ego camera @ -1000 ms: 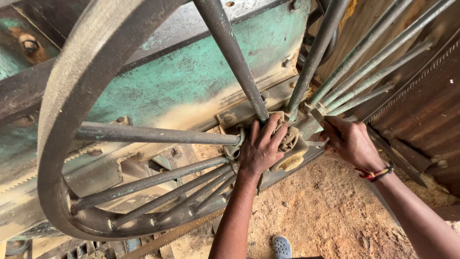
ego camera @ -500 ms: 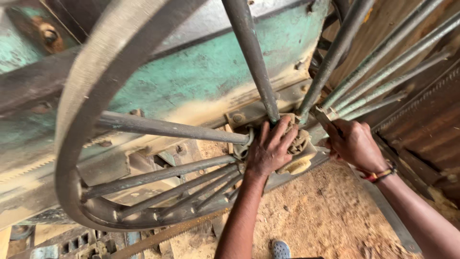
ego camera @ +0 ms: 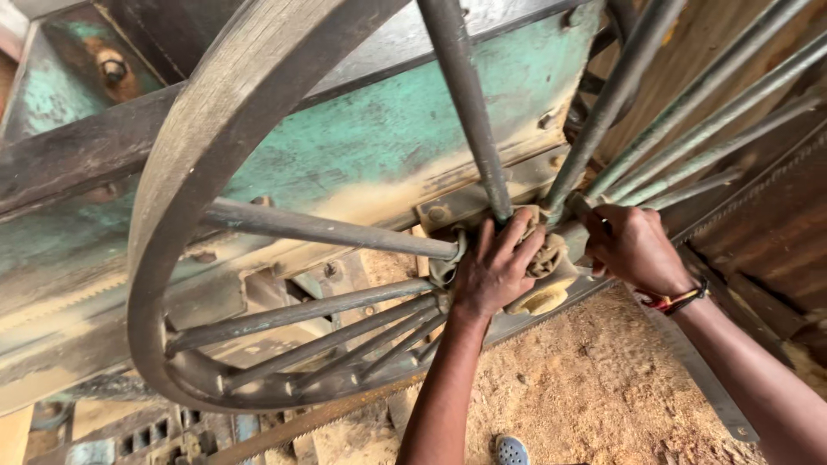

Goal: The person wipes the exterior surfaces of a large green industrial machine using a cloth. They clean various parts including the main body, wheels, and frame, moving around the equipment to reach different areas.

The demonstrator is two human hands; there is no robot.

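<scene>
Dull worn metal wheel, dusty hub

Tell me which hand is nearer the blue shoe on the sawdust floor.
Left. The left hand rests on the wheel hub, almost straight above the blue shoe. The right hand grips farther to the right, beyond the hub.

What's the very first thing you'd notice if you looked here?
A huge spoked metal wheel fills the left and middle, in front of a worn green machine body. At its hub, the left hand presses on the centre, and the right hand grips just beside it. Sawdust covers the ground below.
</scene>
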